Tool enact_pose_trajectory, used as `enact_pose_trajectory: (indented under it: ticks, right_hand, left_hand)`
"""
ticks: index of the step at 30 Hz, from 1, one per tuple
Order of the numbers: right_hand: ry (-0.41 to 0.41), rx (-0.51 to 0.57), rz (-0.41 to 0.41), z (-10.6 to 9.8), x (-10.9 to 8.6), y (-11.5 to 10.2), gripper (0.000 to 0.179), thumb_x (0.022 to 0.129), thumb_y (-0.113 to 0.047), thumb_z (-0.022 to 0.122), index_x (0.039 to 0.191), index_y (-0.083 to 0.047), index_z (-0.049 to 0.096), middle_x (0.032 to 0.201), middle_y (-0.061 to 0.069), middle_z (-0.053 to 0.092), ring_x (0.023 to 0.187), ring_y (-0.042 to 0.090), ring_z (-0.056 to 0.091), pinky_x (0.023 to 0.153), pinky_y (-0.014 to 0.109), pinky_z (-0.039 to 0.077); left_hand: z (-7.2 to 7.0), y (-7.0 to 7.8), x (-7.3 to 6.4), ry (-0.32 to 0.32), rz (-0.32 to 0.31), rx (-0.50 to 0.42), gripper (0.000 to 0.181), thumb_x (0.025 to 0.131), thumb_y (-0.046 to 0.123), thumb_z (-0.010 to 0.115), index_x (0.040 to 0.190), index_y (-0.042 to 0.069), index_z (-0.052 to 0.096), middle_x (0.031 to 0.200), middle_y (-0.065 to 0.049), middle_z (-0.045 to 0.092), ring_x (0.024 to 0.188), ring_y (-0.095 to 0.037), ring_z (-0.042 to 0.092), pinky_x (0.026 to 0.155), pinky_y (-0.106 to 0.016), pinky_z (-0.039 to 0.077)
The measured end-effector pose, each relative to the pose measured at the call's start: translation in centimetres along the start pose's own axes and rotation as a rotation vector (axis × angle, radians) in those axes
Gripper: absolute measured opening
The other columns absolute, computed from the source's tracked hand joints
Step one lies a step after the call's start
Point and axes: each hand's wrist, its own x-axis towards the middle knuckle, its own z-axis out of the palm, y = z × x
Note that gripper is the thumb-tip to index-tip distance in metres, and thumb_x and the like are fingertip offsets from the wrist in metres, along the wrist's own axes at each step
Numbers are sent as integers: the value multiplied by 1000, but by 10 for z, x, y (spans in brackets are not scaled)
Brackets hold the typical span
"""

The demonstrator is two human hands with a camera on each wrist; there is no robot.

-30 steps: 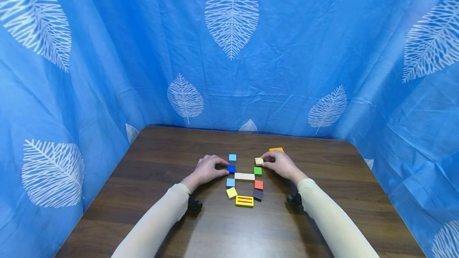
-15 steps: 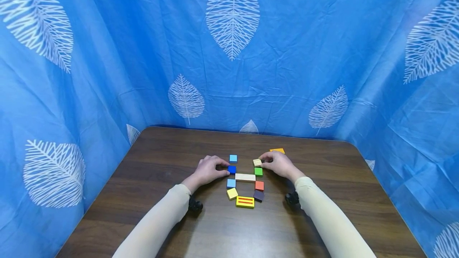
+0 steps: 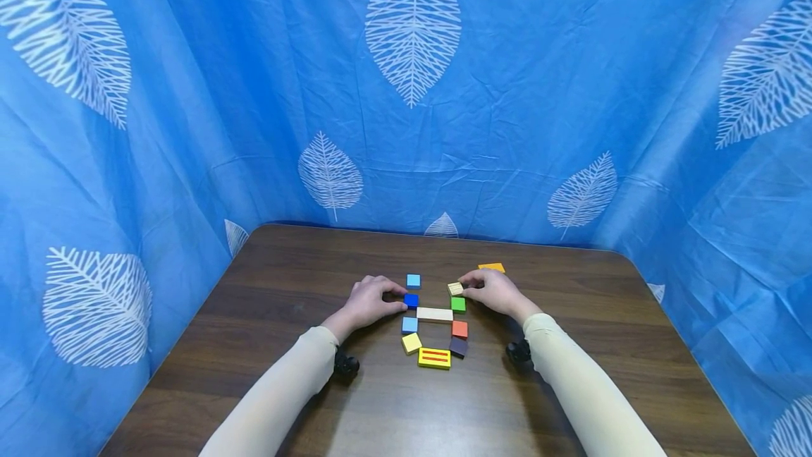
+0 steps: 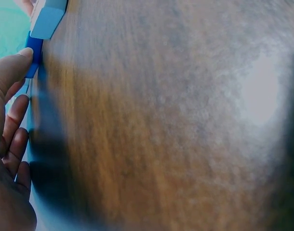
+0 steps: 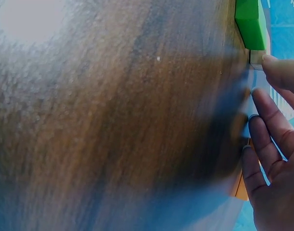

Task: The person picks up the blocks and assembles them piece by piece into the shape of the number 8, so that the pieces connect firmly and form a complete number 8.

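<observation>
Thumb and forefinger of my left hand [image 3: 368,300] pinch a dark blue block [image 3: 411,301]; the left wrist view shows the thumb against the blue block [image 4: 34,55]. A light blue block [image 3: 414,281] lies just beyond it. My right hand [image 3: 497,292] pinches a striped pale wood block [image 3: 455,288], which sits slightly turned behind a green block [image 3: 458,305]. In the right wrist view, the thumb is on the pale block [image 5: 256,59], partly hidden by the green one [image 5: 251,24]. Between the two columns lies a long cream block [image 3: 434,314].
Nearer the body lie a light blue block [image 3: 409,325], a pale yellow block [image 3: 411,343], a red-orange block [image 3: 459,329], a dark purple block [image 3: 459,348] and a yellow block with red stripes [image 3: 434,358]. An orange block [image 3: 491,267] lies behind the right hand on the brown table [image 3: 304,252].
My right hand has shifted slightly left, bringing the striped wood block closer behind the green block and turning it a little. The left hand stays at the dark blue block.
</observation>
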Motion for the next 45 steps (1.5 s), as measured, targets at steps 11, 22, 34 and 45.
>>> enact_pose_trajectory:
  ticks: [11, 22, 34, 45]
  right_hand:
    - [5, 17, 7, 0, -2, -1, 26, 95, -24, 74, 120, -16, 75, 100, -2, 66, 92, 20, 57, 89, 43, 50]
    - [9, 18, -10, 2, -3, 0, 25, 95, -25, 75, 119, -17, 75, 99, -4, 66, 92, 19, 57, 90, 44, 50]
    - [11, 22, -12, 2, -3, 0, 25, 95, -25, 75, 119, -18, 75, 102, -4, 67, 94, 19, 58, 92, 45, 51]
    - [9, 21, -3, 3, -4, 0, 26, 95, -25, 75, 120, -18, 75, 102, -4, 67, 93, 19, 58, 91, 44, 51]
  left_hand:
    - [0, 1, 0, 4, 2, 7, 26, 93, 40, 76, 116, 28, 76, 118, 6, 68, 119, -25, 51, 106, -53, 33]
    - [0, 0, -1, -4, 2, 4, 27, 93, 39, 75, 117, 27, 76, 119, 5, 67, 121, -26, 51, 107, -54, 33]
    - [-1, 1, -1, -6, 1, -1, 27, 93, 40, 76, 117, 27, 76, 119, 6, 67, 119, -25, 51, 106, -53, 33]
    - [-1, 1, -2, -9, -1, -2, 27, 93, 40, 76, 117, 27, 76, 118, 6, 67, 119, -24, 51, 105, -53, 34]
